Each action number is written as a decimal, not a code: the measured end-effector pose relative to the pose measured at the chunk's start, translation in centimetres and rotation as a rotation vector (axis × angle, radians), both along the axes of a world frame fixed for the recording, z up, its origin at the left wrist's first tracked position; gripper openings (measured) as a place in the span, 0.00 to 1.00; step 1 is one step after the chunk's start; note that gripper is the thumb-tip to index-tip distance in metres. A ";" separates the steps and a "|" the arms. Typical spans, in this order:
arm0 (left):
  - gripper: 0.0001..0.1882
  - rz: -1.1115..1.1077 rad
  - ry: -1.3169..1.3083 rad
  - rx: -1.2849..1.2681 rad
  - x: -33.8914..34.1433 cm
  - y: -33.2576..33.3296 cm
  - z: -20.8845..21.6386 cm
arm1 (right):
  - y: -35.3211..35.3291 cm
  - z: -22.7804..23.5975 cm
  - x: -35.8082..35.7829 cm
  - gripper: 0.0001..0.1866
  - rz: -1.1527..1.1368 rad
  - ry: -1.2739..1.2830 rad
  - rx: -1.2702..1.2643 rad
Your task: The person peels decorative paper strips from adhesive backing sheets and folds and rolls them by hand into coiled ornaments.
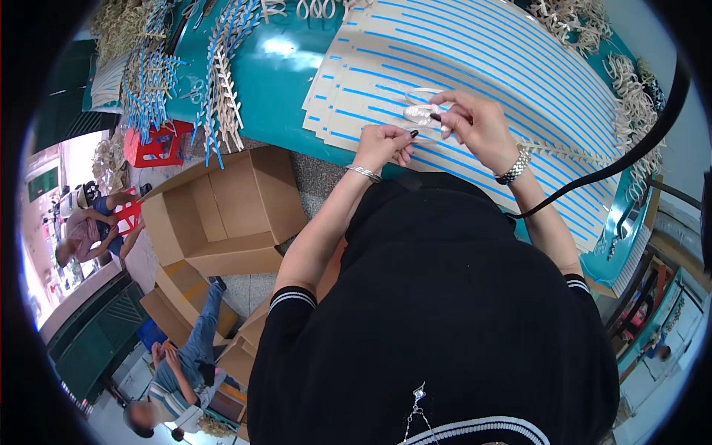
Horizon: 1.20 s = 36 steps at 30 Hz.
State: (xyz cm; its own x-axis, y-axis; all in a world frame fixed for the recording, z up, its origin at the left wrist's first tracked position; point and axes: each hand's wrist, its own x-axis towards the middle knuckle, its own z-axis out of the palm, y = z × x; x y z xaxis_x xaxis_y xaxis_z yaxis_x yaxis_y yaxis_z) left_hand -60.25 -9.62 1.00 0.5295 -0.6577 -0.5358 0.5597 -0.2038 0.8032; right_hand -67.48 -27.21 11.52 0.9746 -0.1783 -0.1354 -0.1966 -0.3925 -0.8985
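Observation:
Over a stack of pale sheets with blue stripes (371, 115), both of my hands work close together. My right hand (475, 122), with a metal watch at the wrist, pinches a pale, looped flat strip (421, 113); its material is hard to tell. A little lower and to the left, my left hand (382, 147) has thumb and finger pressed together near the strip's lower end. What sits in that pinch is too small to make out. A pale braided strip (567, 153) lies across the sheets to the right of my right wrist.
Braided strips (220, 89) hang over the left edge of the green table (278, 111). More pale bundles (634, 111) lie at the right. An open cardboard box (230, 200) and a red stool (157, 144) stand below left. Two people sit farther left. A black cable (630, 159) arches at right.

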 end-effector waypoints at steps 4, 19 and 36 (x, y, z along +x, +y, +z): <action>0.08 0.063 0.192 -0.057 -0.1 0.1 -0.1 | -0.3 -3.3 -1.0 0.15 0.138 0.264 0.272; 0.08 -0.082 0.265 -0.174 0.5 1.3 -1.3 | 0.3 -6.8 -1.2 0.09 0.165 0.315 0.224; 0.07 -0.114 0.237 -0.109 0.2 1.5 -2.0 | 0.2 -7.4 -0.9 0.10 0.175 0.435 0.298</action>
